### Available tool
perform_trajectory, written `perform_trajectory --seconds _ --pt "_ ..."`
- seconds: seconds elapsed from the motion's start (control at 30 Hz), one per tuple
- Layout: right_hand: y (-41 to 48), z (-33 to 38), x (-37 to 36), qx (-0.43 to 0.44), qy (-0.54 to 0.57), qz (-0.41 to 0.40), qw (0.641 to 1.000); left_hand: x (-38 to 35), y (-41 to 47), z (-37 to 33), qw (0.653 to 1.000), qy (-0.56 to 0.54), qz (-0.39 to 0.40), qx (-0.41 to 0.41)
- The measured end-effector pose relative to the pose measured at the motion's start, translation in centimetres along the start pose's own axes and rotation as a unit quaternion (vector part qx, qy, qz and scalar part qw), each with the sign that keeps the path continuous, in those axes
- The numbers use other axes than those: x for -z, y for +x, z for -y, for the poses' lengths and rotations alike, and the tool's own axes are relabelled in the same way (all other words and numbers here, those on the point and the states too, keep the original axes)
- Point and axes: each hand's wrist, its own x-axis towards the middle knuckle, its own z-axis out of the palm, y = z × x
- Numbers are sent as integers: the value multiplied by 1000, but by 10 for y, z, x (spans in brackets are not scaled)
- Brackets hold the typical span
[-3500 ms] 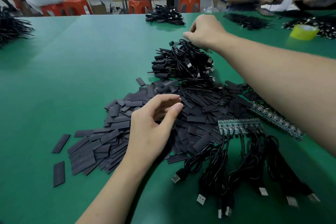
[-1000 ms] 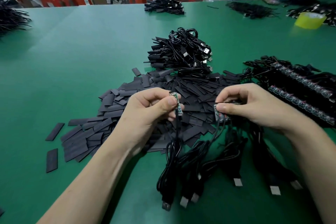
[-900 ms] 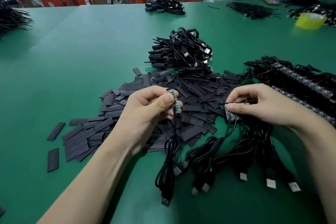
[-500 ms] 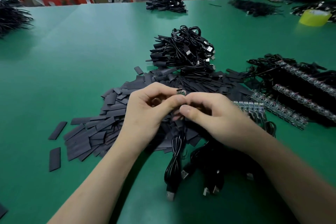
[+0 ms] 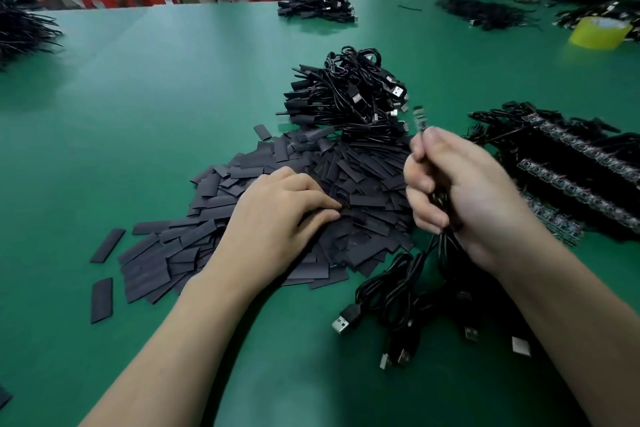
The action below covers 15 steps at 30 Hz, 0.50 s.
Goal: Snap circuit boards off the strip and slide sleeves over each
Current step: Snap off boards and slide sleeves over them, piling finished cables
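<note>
My right hand (image 5: 460,191) grips a black cable with a small green circuit board (image 5: 420,119) sticking up above its fingers; the cable hangs down to a bundle of USB plugs (image 5: 398,315). My left hand (image 5: 277,222) lies palm down on the heap of flat black sleeves (image 5: 367,180), fingertips curled on one sleeve; whether they pinch it is not clear. Strips of joined circuit boards (image 5: 575,180) with cables lie to the right. A pile of sleeved cables (image 5: 346,97) sits behind the sleeves.
The green table (image 5: 138,97) carries other black cable heaps at the far left (image 5: 20,31) and at the back (image 5: 315,7). A yellow tape roll (image 5: 599,31) stands at the far right. People and red stools are beyond the far edge.
The snapped-off board passed from my left hand to my right, which raised it to the right. My left hand dropped onto the sleeve heap.
</note>
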Motion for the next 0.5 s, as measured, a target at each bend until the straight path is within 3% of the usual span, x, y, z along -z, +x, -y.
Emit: perform_trajectory --seconds 0.1,0.2,0.37,0.5 --pt "1 -9 -4 -16 -126 26 992 2 0 0 999 15 -48 13" --pt "1 -16 -6 -24 -166 59 984 3 0 0 990 -60 -97 83" --pt "4 -25 -5 -27 -214 67 974 4 1 -6 956 -252 -71 134" --pt "5 -29 -3 -33 -199 59 978 1 1 -7 963 -238 -74 105"
